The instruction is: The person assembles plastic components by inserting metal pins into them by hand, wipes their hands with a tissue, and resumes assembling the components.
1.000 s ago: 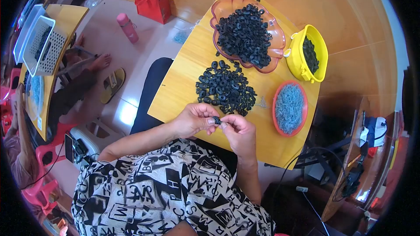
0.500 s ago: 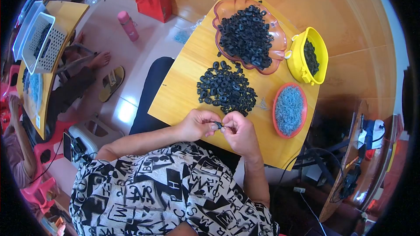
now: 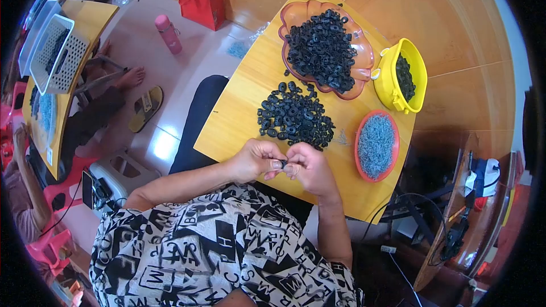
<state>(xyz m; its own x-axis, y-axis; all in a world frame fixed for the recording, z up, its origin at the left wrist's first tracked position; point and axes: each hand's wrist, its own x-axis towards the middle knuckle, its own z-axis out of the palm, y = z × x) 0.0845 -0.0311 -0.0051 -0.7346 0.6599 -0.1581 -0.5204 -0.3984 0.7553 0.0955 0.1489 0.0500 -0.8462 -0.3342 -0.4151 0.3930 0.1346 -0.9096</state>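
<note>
At the near edge of the yellow table, my left hand and my right hand meet fingertip to fingertip. Both pinch one small black plastic piece, mostly covered by the fingers. Just beyond them lies a loose pile of black plastic pieces, some oval with holes, like cord-lock parts. A few thin metallic bits lie to its right. The red oval bowl to the right holds a heap of small blue-grey metallic pieces, too fine to make out singly.
A translucent amber scalloped tray heaped with black pieces stands at the back, beside a yellow container of dark pieces. At left, another person sits by a second table with a white basket. A pink bottle stands on the floor.
My right hand has shifted slightly left and its fingers have closed further over the black piece, which shows less now. The piles and containers look unchanged.
</note>
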